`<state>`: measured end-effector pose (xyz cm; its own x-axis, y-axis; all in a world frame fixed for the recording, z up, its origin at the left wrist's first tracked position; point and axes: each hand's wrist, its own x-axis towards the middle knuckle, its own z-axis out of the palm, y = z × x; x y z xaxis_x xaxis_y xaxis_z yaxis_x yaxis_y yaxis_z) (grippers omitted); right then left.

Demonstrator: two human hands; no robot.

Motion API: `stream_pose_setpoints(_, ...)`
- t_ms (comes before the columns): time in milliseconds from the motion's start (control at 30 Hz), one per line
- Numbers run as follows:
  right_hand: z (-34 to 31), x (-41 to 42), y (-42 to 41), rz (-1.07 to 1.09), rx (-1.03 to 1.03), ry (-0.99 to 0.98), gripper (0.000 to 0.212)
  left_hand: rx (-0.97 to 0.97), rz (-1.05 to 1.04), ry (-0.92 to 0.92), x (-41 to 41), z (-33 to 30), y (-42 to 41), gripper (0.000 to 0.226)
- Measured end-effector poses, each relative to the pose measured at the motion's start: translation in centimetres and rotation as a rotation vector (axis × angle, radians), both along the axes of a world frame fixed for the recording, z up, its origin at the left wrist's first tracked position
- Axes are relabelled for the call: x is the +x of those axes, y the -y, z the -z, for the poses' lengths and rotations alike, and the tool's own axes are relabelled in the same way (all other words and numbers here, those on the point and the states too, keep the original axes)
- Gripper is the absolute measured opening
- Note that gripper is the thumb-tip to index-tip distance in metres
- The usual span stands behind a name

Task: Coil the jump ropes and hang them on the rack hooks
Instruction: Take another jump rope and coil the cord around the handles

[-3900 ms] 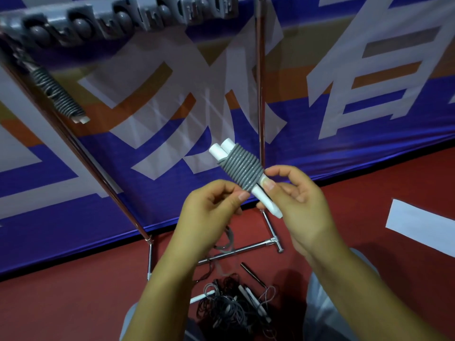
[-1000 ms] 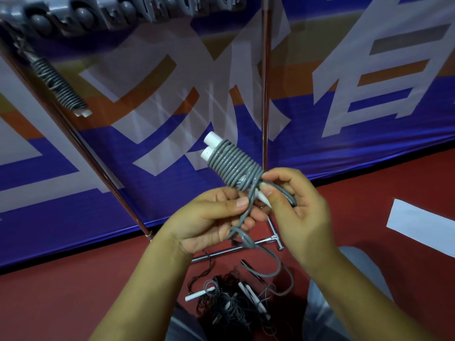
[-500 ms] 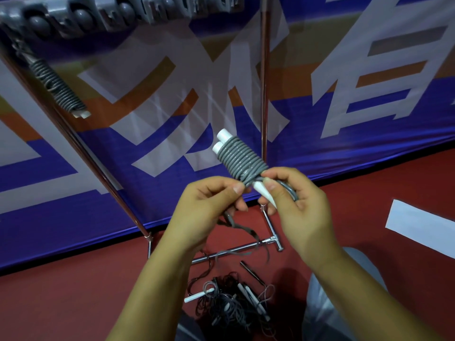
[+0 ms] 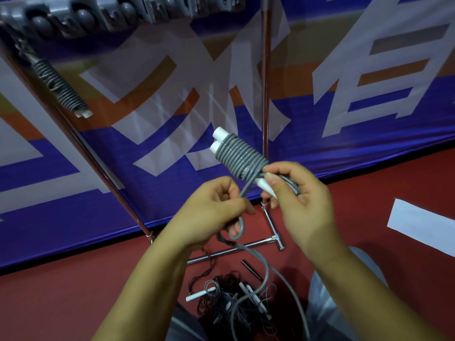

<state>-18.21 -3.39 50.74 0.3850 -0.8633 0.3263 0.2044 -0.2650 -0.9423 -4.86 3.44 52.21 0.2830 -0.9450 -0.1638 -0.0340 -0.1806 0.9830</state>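
Observation:
A grey jump rope (image 4: 240, 157) is wound in tight turns round its two white handles, held at chest height. My right hand (image 4: 299, 200) pinches the handles' lower ends and has a loop of cord round its fingers. My left hand (image 4: 216, 210) grips the loose grey cord just below the coil, and the free end hangs down in a long loop toward the floor. Another coiled grey rope (image 4: 61, 89) hangs from the grey hook rail (image 4: 118, 13) at top left.
The rack's chrome uprights (image 4: 264, 94) and foot bars (image 4: 236, 249) stand before a blue, white and orange banner. A tangle of dark ropes with white handles (image 4: 229, 299) lies on the red floor between my knees. A white strip (image 4: 423, 225) marks the floor at right.
My left hand has drawn more cord off below the coil, so a longer loop now hangs to the floor. The coil stays in my right hand, tilted much as before.

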Motion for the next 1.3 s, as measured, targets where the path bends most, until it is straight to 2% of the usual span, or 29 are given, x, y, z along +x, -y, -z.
stream_pose_setpoints(33, 0.1, 0.0, 0.0, 0.002, 0.008, 0.002, 0.031, -0.01, -0.029, 0.077, 0.0, 0.0, 0.0, 0.03)
stream_pose_setpoints(100, 0.1, 0.1, -0.1, 0.007, 0.015, 0.011, 0.031, -0.055, -0.077, 0.1, -0.3, 0.0, -0.1, 0.031)
stream_pose_setpoints(233, -0.2, 0.4, 0.4, 0.027, 0.053, 0.036, 0.026, -0.139, -0.093, -0.098, -0.9, 0.2, -0.1, 0.021)
stream_pose_setpoints(367, -0.5, 0.5, 1.0, 0.039, 0.067, 0.048, 0.028, -0.149, 0.021, -0.174, -0.8, 0.5, -0.2, 0.009)
stream_pose_setpoints(533, -0.9, 0.4, 1.0, 0.011, 0.052, 0.047, 0.025, -0.099, 0.079, -0.416, -0.8, 0.3, 0.1, 0.052)
stream_pose_setpoints(733, -1.1, 0.4, 0.8, -0.016, 0.053, 0.047, 0.024, -0.078, 0.247, -0.703, -0.5, 0.8, 0.6, 0.032)
stream_pose_setpoints(800, -1.1, 0.3, 0.9, -0.01, 0.056, 0.053, 0.026, -0.104, 0.208, -0.68, -0.7, 0.8, 0.7, 0.021)
stream_pose_setpoints(867, -1.1, 0.3, 0.9, -0.001, 0.058, 0.063, 0.027, -0.154, 0.103, -0.565, -0.9, 0.7, 0.6, 0.012)
stream_pose_setpoints(1000, -1.4, 0.2, 0.6, -0.004, 0.083, 0.068, 0.025, -0.318, -0.075, -0.122, -0.9, 0.7, 0.2, 0.014)
stream_pose_setpoints(1067, -1.6, 0.2, 0.3, -0.015, 0.144, 0.083, 0.021, -0.302, -0.115, -0.014, -0.5, 0.9, 0.1, 0.011)
stream_pose_setpoints(1200, -1.9, 0.2, -0.2, -0.119, 0.314, 0.131, 0.013, -0.293, -0.157, -0.09, 0.1, 1.4, 0.3, 0.007)
stream_pose_setpoints(1300, -2.3, 0.1, -0.4, -0.267, 0.45, 0.156, 0.008, -0.439, -0.072, -0.191, 0.2, 1.7, 0.2, 0.038)
